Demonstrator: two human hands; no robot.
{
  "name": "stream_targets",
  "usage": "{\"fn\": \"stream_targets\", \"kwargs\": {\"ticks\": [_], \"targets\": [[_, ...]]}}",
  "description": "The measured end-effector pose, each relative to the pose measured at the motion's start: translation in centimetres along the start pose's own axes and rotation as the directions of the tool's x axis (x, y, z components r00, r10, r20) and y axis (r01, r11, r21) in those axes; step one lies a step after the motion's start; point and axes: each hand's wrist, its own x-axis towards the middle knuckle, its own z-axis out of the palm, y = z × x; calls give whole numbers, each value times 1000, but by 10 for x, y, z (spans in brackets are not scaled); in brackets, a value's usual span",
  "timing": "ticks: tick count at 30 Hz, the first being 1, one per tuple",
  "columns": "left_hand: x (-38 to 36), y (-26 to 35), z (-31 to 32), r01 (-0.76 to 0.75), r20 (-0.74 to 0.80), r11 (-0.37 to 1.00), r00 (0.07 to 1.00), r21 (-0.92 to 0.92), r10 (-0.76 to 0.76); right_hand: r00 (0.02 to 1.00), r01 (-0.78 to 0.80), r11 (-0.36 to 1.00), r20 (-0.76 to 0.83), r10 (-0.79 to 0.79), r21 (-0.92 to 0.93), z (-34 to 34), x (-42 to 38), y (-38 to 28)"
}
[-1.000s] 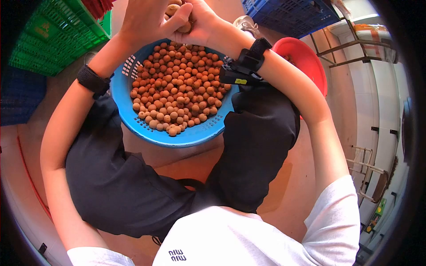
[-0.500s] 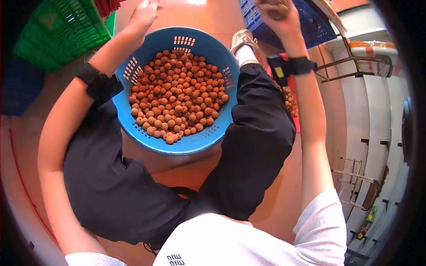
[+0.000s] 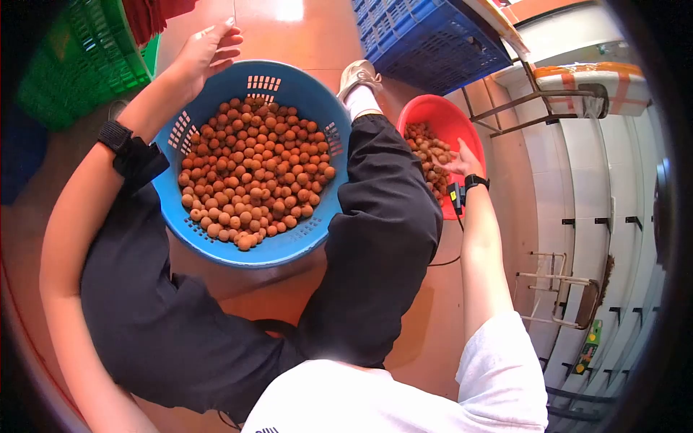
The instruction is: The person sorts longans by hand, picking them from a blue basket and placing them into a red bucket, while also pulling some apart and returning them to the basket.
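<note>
A large blue perforated basket sits between my legs, holding many round brown longans. My left hand is raised over the basket's far left rim. Its fingers are apart and loosely bent, and I see nothing in them. Beyond my right knee is a red basin with paler longans inside. My right hand reaches over that basin's right side, fingers spread just above or touching the fruit. No longan shows in its grasp.
A green crate holding something red stands far left. A blue crate is beyond the red basin. Right of it are a metal frame and a taped white foam box. My shoe lies near the basket's far right rim.
My right hand has come down from beside the blue crate to the red basin, and the round brown things it held are out of it. The whole view has shifted left.
</note>
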Motion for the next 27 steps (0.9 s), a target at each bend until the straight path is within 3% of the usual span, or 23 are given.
{"fn": "stream_targets", "kwargs": {"ticks": [1, 2, 3, 4, 5, 6, 7, 8, 9, 11, 12, 13, 14, 15, 16, 17, 18, 19, 23, 24, 25, 27], "targets": [[-1, 0, -1, 45, 31, 999, 998, 25, -46, 984, -32, 984, -179, 1, -173, -5, 6, -3], [-2, -1, -2, 94, 60, 994, 993, 52, -97, 996, -1, 891, -78, -39, -454, -5, -9, -8], [-3, -3, -2, 145, 89, 986, 985, 78, -151, 997, -3, 685, -59, -58, -728, 5, -12, -23], [-4, -5, -2, 222, 125, 962, 962, 156, -242, 996, -11, 350, -40, -77, -937, 15, -15, -38], [-4, -7, -3, 292, 154, 927, 931, 235, -332, 995, -20, 13, -21, -95, -1000, 26, -19, -52], [-5, -9, -3, 356, 172, 880, 890, 315, -422, 999, 46, -137, 48, -12, -989, 56, -55, -65], [-7, -12, -3, 371, 205, 847, 860, 380, -468, 973, 225, 51, 222, -62, -973, 76, -82, -67], [-10, -13, -1, 385, 228, 809, 825, 445, -517, 971, 235, 9, 234, -56, -972, 104, -73, -80], [-13, -15, -2, 395, 242, 764, 787, 510, -568, 920, 392, 80, 391, -19, -917, 128, -74, -89], [-11, -27, -6, 406, 244, 712, 745, 573, -621, 769, 619, -35, 614, -178, -785, 190, -93, -81], [-10, -34, -8, 405, 232, 684, 732, 607, -640, 716, 611, -284, 669, -198, -738, 225, -117, -67], [-7, -41, -10, 401, 224, 656, 720, 639, -657, 680, 617, -475, 729, -78, -627, 259, -118, -60], [-3, -49, -11, 423, 173, 632, 727, 650, -665, 573, 730, -488, 818, 54, -479, 284, -141, -38], [-2, -53, -12, 402, 148, 588, 725, 702, -673, 223, 887, -456, 932, 285, -73, 311, -124, -20], [-2, -55, -11, 378, 126, 542, 724, 751, -679, -159, 879, -331, 866, 475, 344, 337, -103, -3], [-1, -56, -10, 351, 104, 494, 724, 796, -682, 191, 895, -446, 885, 425, 21, 353, -130, 28], [-7, -52, -9, 314, 111, 486, 740, 816, -663, 519, 792, -537, 784, 340, -291, 364, -165, 61], [-8, -55, -7, 305, 88, 462, 751, 833, -655, 579, 755, -577, 729, 365, -311, 372, -187, 84], [-12, -56, -1, 214, 50, 365, 802, 906, -595, 596, 686, -710, 682, 423, -160, 399, -177, 147], [-14, -49, 1, 187, 59, 354, 811, 916, -583, 484, 789, -603, 722, 494, -116, 394, -180, 147], [-15, -44, 0, 162, 69, 341, 816, 926, -574, 441, 780, -626, 709, 551, 2, 396, -175, 156], [-10, -50, -7, 163, 74, 377, 837, 912, -542, 187, 765, -631, 894, 407, 127, 394, -119, 183]]}}
